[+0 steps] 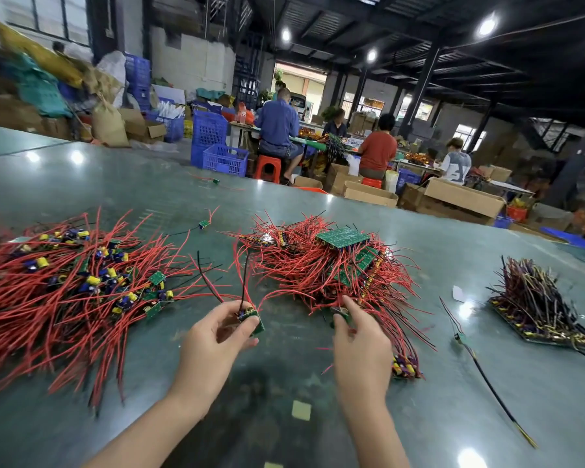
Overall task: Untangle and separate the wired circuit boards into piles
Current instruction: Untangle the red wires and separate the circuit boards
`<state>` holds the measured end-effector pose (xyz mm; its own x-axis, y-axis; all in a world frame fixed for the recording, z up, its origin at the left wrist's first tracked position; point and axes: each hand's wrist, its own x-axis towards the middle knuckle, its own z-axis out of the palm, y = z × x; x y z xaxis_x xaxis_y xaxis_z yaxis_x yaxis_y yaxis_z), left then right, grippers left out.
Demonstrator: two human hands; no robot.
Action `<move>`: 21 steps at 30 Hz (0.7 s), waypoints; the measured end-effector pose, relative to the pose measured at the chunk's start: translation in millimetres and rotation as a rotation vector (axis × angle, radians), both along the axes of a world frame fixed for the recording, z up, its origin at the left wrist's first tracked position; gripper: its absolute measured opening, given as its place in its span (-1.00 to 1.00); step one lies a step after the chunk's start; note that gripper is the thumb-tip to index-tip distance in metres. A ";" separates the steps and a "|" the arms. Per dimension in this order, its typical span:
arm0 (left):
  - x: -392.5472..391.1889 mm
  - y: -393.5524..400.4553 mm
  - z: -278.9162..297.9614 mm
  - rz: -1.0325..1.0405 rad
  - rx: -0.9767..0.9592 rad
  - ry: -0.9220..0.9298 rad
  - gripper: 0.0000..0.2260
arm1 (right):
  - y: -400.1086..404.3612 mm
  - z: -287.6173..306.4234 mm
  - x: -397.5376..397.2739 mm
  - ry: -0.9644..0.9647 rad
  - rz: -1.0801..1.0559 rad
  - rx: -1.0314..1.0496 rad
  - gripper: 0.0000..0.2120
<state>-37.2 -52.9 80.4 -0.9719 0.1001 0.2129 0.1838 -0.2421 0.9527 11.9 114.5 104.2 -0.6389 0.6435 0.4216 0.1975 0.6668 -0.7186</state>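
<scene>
Pinching a small green circuit board (252, 320) between thumb and fingers, the left hand (213, 336) sits at 6 o'clock on the green table (487, 248). At 5 o'clock, the right hand (360, 336) pinches another board (340, 313) at the tangled pile (331, 265). A loose pile (65, 282) lies at 9 o'clock.

Bare green table (318, 383) is lying open in the near middle, giving room between the big left pile (65, 282) of red-wired boards and the tangled centre heap (335, 271). To the right, a lane is running between that heap and the dark-wired stack (537, 309), though a loose black lead (487, 376) is crossing it. Far table is sitting mostly open, with two stray boards (203, 224) lying there.
</scene>
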 end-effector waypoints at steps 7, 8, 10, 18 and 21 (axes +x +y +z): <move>3.4 -0.4 6.6 -0.024 -0.191 0.114 -0.59 | 2.9 5.7 1.8 0.063 0.031 0.169 -0.69; 3.6 -1.7 7.4 -0.020 -0.237 0.147 -0.52 | -4.6 7.6 2.6 0.206 0.138 0.196 -0.73; 4.3 -2.9 8.3 0.024 -0.310 0.210 -0.37 | -21.8 7.8 3.7 0.307 0.402 0.179 -0.74; 4.6 -6.3 7.5 0.078 -0.397 0.398 -0.45 | -41.8 -8.6 -3.9 0.188 0.692 0.091 -0.73; 3.7 -7.9 7.8 0.050 -0.464 0.518 -0.39 | -40.5 -8.1 -6.7 0.216 0.615 -0.001 -0.78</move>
